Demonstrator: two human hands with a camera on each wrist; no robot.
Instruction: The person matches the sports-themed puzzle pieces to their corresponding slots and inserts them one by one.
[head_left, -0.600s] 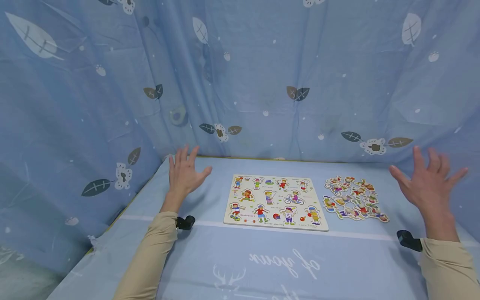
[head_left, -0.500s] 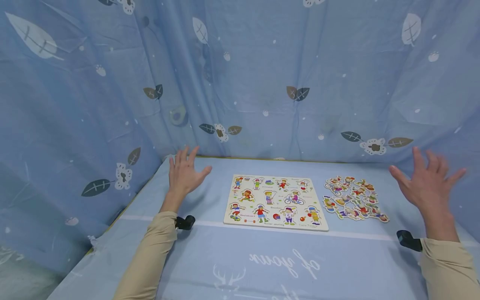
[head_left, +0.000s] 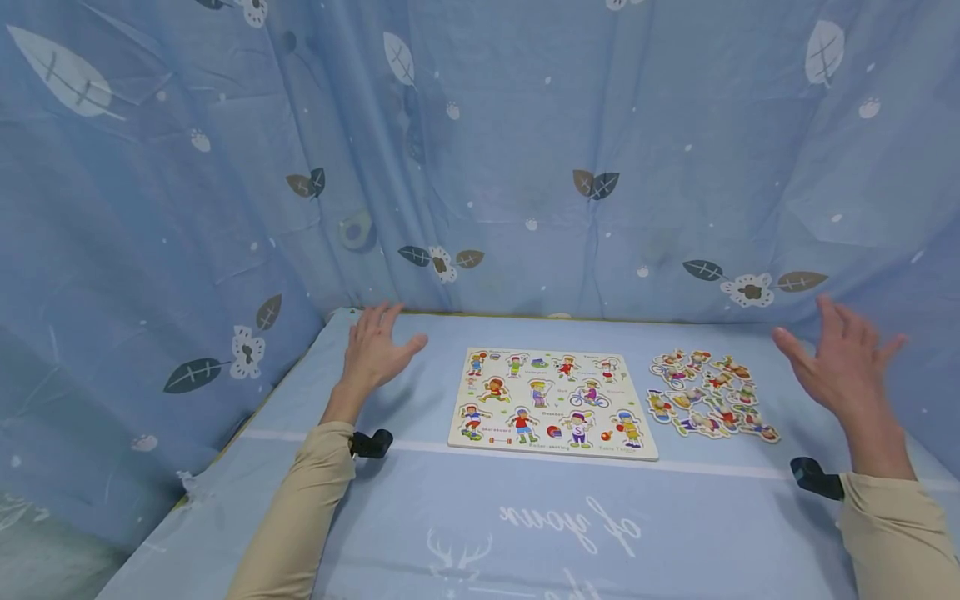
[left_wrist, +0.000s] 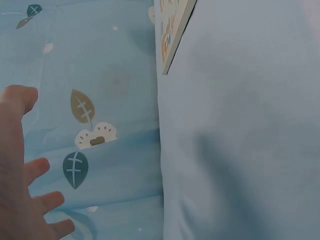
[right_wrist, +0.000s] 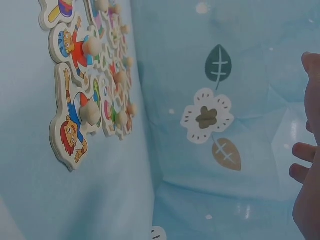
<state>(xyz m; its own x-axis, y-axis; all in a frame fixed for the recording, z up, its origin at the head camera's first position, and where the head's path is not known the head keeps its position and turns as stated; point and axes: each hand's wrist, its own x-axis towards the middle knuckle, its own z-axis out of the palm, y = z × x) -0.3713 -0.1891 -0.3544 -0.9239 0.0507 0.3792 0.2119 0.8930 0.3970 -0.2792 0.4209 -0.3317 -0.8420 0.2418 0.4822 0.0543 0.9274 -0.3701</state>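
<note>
A flat puzzle board (head_left: 553,403) printed with sports figures lies on the table in the head view. To its right is a heap of loose wooden puzzle pieces (head_left: 711,397); round knobs (right_wrist: 91,112) stand on them in the right wrist view. My left hand (head_left: 372,353) hovers left of the board, fingers spread and nothing in it. On the other side, my right hand (head_left: 847,367) is raised to the right of the pieces, also spread and holding nothing. A corner of the board (left_wrist: 172,37) shows at the top of the left wrist view.
The table (head_left: 420,508) has a light blue cloth with white lettering and a deer print. A blue patterned curtain (head_left: 510,150) hangs behind the table's far edge and along the left side. A black wrist camera (head_left: 372,443) sits on the left sleeve.
Both hands have dipped slightly. My right hand has drifted a little to the left, its fingers drawn closer together. The board and pieces stay where they were on the table.
</note>
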